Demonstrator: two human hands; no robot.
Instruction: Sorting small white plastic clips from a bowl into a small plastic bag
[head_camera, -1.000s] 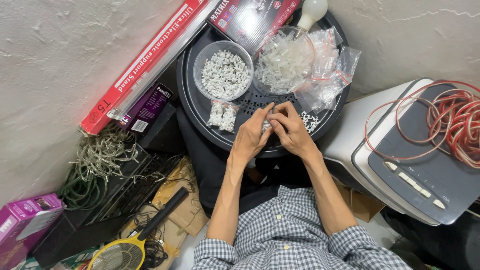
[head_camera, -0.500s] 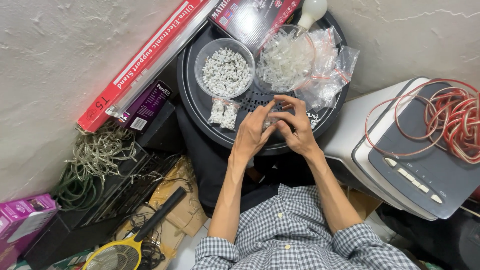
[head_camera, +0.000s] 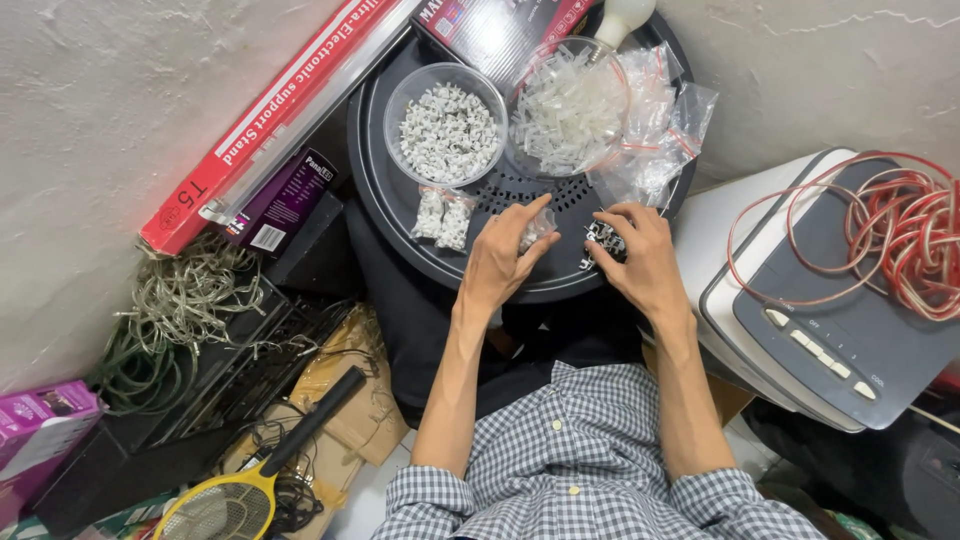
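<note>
A round black tray (head_camera: 385, 195) carries a clear bowl of small white clips (head_camera: 447, 133) and a second clear bowl of pale plastic pieces (head_camera: 570, 108). My left hand (head_camera: 500, 262) pinches a small clear bag (head_camera: 537, 233) over the tray's near part. Just to its right, my right hand (head_camera: 640, 258) rests with fingers curled on a little pile of white clips (head_camera: 600, 240). Two filled small bags (head_camera: 444, 217) lie to the left of my left hand. Several empty clear bags (head_camera: 660, 135) are heaped at the tray's right side.
A long red box (head_camera: 280, 125) and a dark purple box (head_camera: 290, 200) lie left of the tray. A grey-white machine (head_camera: 830, 330) with a coil of red wire (head_camera: 900, 240) stands on the right. Tangled green cable (head_camera: 170, 310) and a yellow racket-shaped swatter (head_camera: 235, 495) lie lower left.
My two hands, pressed together over the tray before, have drawn apart. The left keeps the small bag and the right has dropped onto the loose clips.
</note>
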